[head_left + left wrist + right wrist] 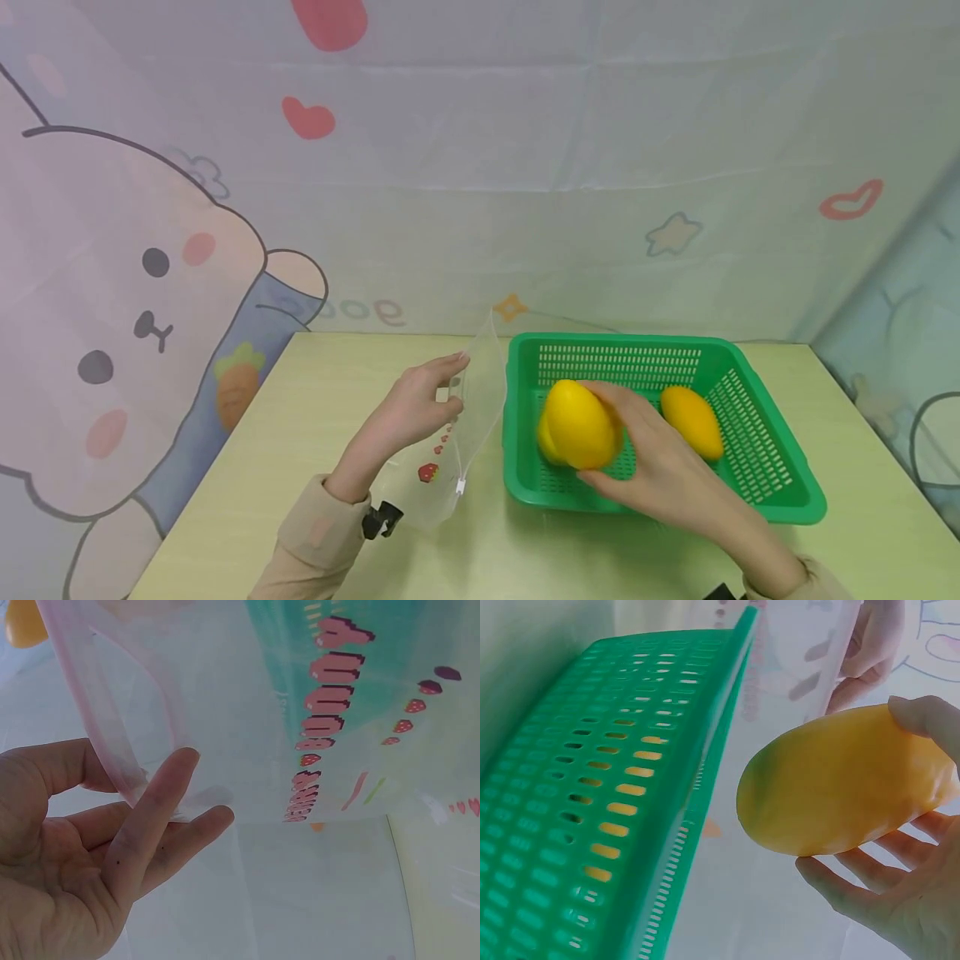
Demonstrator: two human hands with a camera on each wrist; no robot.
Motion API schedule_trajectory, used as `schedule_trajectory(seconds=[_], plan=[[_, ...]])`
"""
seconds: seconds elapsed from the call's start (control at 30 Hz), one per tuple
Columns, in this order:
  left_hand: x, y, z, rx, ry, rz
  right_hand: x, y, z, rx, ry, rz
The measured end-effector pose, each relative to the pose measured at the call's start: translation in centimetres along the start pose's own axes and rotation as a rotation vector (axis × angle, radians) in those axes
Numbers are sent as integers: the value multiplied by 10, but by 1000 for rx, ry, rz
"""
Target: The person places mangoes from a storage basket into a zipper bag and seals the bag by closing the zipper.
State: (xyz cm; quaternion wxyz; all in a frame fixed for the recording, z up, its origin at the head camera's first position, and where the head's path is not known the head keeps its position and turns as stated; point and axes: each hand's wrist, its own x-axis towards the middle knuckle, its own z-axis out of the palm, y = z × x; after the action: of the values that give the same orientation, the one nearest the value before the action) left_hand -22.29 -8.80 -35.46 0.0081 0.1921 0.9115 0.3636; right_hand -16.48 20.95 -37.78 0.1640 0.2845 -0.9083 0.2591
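My right hand (651,450) grips a yellow mango (583,423) above the left part of a green slotted basket (512,462). In the right wrist view, this mango has a greenish end and rests between thumb and fingers. Part of another yellow fruit (550,448) shows behind it, mostly hidden. A second mango (692,422) lies at the basket's right side. Left of the basket, my left hand (412,406) pinches the edge of a clear zip bag (225,697) printed with pink letters and strawberries. The bag stands upright, its mouth spread apart, with a white slider (461,486) low on its edge.
The basket and bag stand on a pale yellow-green table (247,500). Behind the table hangs a light cloth (480,167) printed with a bear, hearts and stars. The basket's raised rim lies between the held mango and the bag.
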Motion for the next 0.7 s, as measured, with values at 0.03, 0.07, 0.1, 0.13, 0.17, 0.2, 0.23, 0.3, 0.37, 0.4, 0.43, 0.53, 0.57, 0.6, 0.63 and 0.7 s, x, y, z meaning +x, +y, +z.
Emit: schedule_trajectory(seconds=[0.03, 0.07, 0.1, 0.13, 0.17, 0.2, 0.23, 0.3, 0.37, 0.4, 0.43, 0.53, 0.57, 0.6, 0.63, 0.7], plan=[[0, 0, 0, -1, 0, 0, 1, -1, 0, 4, 1, 1], [0, 0, 0, 0, 0, -1, 2, -2, -1, 8, 2, 0], [0, 0, 0, 0, 1, 0, 3, -3, -1, 13, 4, -2], [0, 0, 0, 1, 2, 2, 4, -5, -2, 16, 6, -4], [0, 1, 1, 2, 2, 3, 5, -6, -3, 22, 8, -7], [0, 1, 1, 3, 3, 5, 7, -8, -4, 29, 10, -12], [0, 1, 1, 3, 3, 4, 8, -9, -4, 34, 12, -15], [0, 1, 0, 2, 3, 3, 11, -13, -6, 39, 16, -29], [-1, 1, 0, 3, 0, 1, 13, -15, -7, 42, 20, -47], [-1, 1, 0, 4, -1, 1, 15, -17, -8, 39, 23, -58], [-1, 1, 0, 5, -2, 1, 16, -18, -9, 36, 25, -69], [-1, 2, 0, 12, -1, 2, 20, -21, -12, 35, 27, -96], [0, 2, 0, 13, -1, 2, 22, -23, -12, 40, 25, -101], [0, 2, 0, 15, 0, 1, 23, -24, -13, 43, 23, -103], [0, 2, 0, 15, 1, -1, 25, -25, -14, 47, 21, -102], [0, 2, 0, 14, 1, -3, 28, -28, -15, 56, 14, -102]])
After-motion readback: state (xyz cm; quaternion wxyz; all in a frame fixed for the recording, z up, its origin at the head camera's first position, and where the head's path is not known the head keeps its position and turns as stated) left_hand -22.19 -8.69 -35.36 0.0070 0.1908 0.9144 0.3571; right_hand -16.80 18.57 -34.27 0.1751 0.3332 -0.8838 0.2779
